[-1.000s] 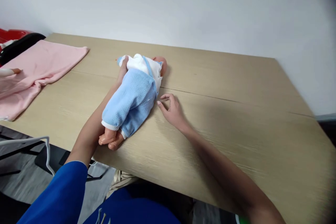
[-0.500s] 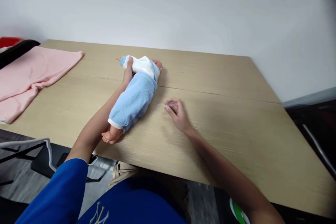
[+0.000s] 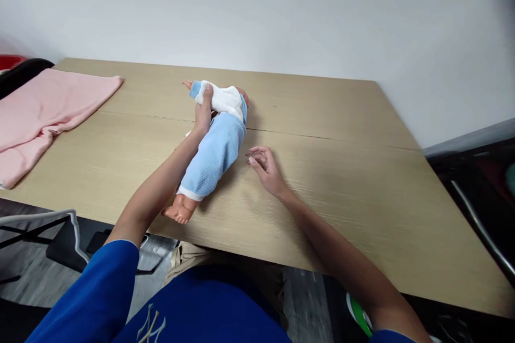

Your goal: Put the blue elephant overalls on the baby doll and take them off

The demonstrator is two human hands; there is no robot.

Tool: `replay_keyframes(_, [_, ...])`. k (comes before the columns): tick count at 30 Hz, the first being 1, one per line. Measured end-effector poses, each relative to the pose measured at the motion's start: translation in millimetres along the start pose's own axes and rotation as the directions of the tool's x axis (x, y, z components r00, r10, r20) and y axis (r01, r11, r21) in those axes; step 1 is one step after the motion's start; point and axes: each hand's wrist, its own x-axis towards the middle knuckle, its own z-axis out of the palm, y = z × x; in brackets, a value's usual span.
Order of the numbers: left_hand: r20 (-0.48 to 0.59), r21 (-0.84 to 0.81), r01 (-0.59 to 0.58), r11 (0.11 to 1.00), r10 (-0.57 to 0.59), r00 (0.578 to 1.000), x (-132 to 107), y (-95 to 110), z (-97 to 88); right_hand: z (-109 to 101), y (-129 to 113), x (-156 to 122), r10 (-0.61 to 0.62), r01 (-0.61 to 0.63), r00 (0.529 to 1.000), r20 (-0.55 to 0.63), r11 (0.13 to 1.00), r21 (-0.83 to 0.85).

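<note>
A baby doll [image 3: 219, 142] in a white top and fuzzy light-blue trousers is tilted on its side over the wooden table [image 3: 341, 187]. Its bare feet point toward me, and its head, mostly hidden, lies at the far end. My left hand [image 3: 204, 110] is closed around the doll's upper body near the sleeved arm, thumb on the white top. Just right of the doll's legs, my right hand [image 3: 267, 169] hovers with curled, parted fingers, holding nothing and apart from the doll.
A pink cloth [image 3: 52, 107] lies spread at the table's left end, beside a black-and-red object [image 3: 20, 72]. A white wall [image 3: 257, 10] stands behind the table. Below its front edge is a dark seat [image 3: 76, 244] with a white cable [image 3: 74, 225].
The doll has rolled slightly and shifted a little to the right with my left hand, its arm now raised clearer. My right hand stays nearly in place beside it.
</note>
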Motion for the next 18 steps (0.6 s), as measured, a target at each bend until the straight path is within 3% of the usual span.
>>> replay_keyframes(3, [-0.123, -0.132, -0.096, 0.987, 0.08, 0.989, 4.0, -12.1, 8.6, 0.4, -1.4, 0.4, -0.008, 0.008, 1.0, -0.003, 0.999, 0.05])
replay_keyframes(6, [-0.283, -0.237, -0.264, 0.935, 0.194, 0.939, 10.5, -25.6, 18.7, 0.3, -4.8, 1.2, 0.028, -0.023, 0.999, -0.032, 0.992, 0.128])
replay_keyframes(10, [-0.336, -0.193, -0.421, 0.886, 0.344, 0.877, 13.5, -35.8, 33.8, -4.8, -11.6, 4.5, 0.164, -0.143, 0.984, -0.066, 0.958, 0.248])
replay_keyframes(12, [-0.268, -0.092, -0.464, 0.881, 0.427, 0.863, 6.6, -36.3, 40.7, -12.3, -14.2, 8.2, 0.248, -0.214, 0.966, -0.068, 0.924, 0.317])
replay_keyframes(14, [-0.132, 0.09, -0.501, 0.861, 0.509, 0.85, -7.1, -34.3, 45.4, -24.4, -15.2, 13.0, 0.327, -0.29, 0.944, -0.032, 0.875, 0.388])
replay_keyframes(18, [0.269, 0.455, -0.621, 0.638, 0.567, 0.779, -43.2, -25.3, 43.0, -55.3, -10.7, 22.5, 0.428, -0.429, 0.896, 0.117, 0.768, 0.476])
